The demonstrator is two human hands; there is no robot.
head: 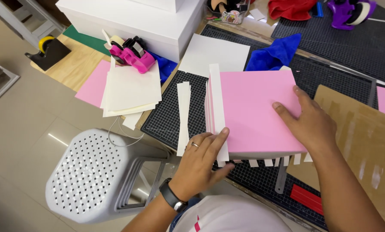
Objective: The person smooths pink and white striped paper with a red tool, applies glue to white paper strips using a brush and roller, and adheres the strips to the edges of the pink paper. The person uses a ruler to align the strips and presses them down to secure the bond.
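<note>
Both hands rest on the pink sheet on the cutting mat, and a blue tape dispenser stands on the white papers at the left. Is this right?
Not quite: the tape dispenser is pink and black, not blue, as the head view shows. The rest holds: left hand and right hand rest on the pink sheet on the cutting mat, and it stands on the white papers.

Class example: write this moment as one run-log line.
left hand: presses white strip at pink sheet edge | right hand: flat on pink sheet | surface: black cutting mat
</note>
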